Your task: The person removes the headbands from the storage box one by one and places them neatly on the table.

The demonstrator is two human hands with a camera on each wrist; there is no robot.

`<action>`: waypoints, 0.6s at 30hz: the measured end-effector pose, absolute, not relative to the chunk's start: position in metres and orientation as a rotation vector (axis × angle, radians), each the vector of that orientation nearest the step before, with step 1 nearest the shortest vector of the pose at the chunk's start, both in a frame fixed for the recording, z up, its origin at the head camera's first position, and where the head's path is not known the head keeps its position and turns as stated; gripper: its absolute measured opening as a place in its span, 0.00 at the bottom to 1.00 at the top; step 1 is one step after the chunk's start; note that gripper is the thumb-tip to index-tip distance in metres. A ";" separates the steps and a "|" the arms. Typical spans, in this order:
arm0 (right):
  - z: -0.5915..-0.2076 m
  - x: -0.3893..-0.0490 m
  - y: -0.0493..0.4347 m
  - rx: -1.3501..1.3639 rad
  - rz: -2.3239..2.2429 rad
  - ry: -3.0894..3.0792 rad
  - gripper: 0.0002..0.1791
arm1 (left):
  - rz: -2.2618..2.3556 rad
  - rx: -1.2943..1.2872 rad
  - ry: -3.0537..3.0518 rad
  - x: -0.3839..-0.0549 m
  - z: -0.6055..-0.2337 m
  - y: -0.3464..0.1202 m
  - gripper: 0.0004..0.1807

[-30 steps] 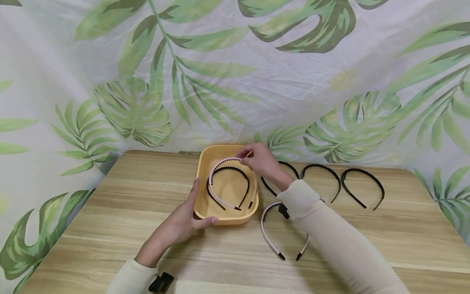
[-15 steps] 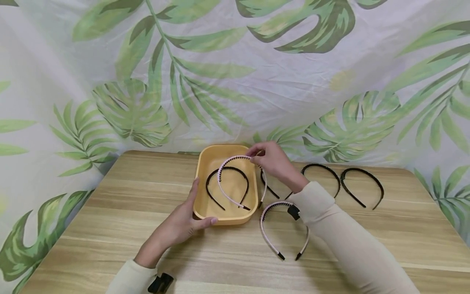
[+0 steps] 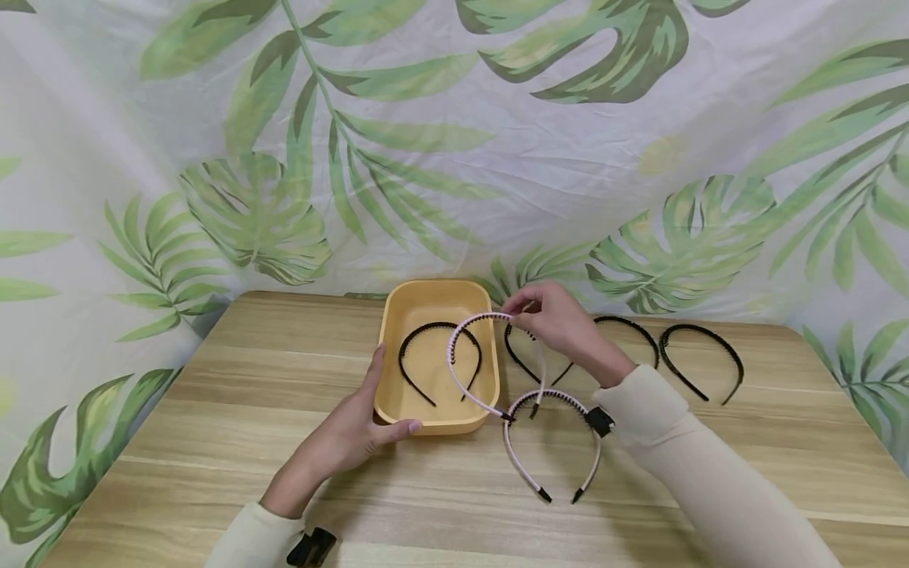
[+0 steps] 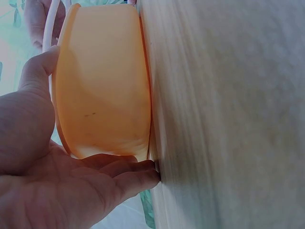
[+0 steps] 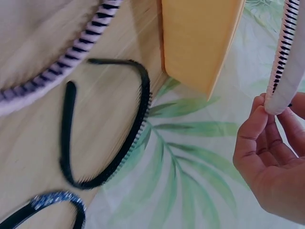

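My right hand (image 3: 561, 319) pinches the top of a pale pink headband (image 3: 452, 347) with dark inner teeth and black tips. That headband hangs tilted over the right rim of an orange-yellow box (image 3: 419, 298). With thumb on the front rim and fingers along the left side, my left hand (image 3: 353, 426) grips the box, as the left wrist view also shows. Inside the box lies a thin black headband (image 3: 416, 386). Another pink headband (image 3: 523, 471) rests on the table, in front of the right hand; the held one's tips overlap its top in the head view.
Three black headbands stand in a row right of the box: one (image 3: 516, 359) partly behind the right hand, a middle one (image 3: 642, 332), and one at the far right (image 3: 726, 345). A leaf-patterned cloth (image 3: 426, 173) hangs behind the wooden table (image 3: 248, 379).
My right hand has moved right, carrying the pink headband from over the middle of the box to across its right rim. The left hand and box stay in place.
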State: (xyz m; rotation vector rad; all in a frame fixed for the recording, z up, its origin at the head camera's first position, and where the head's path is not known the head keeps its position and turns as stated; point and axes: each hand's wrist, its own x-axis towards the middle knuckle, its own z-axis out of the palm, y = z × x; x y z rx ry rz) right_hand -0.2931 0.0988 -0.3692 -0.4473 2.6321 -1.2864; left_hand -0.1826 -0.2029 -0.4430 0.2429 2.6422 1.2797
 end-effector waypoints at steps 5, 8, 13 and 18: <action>-0.372 -0.284 0.121 -0.407 -1.260 2.652 0.09 | 1.285 0.241 2.643 -0.182 -0.443 -0.203 0.70; -0.374 -0.277 0.135 -0.393 -1.215 2.687 0.10 | 1.289 0.240 2.638 -0.182 -0.443 -0.202 0.71; -0.378 -0.268 0.160 -0.374 -1.181 2.719 0.11 | 1.293 0.234 2.632 -0.182 -0.442 -0.203 0.71; -0.385 -0.260 0.182 -0.357 -1.152 2.757 0.10 | 1.295 0.241 2.635 -0.182 -0.443 -0.203 0.71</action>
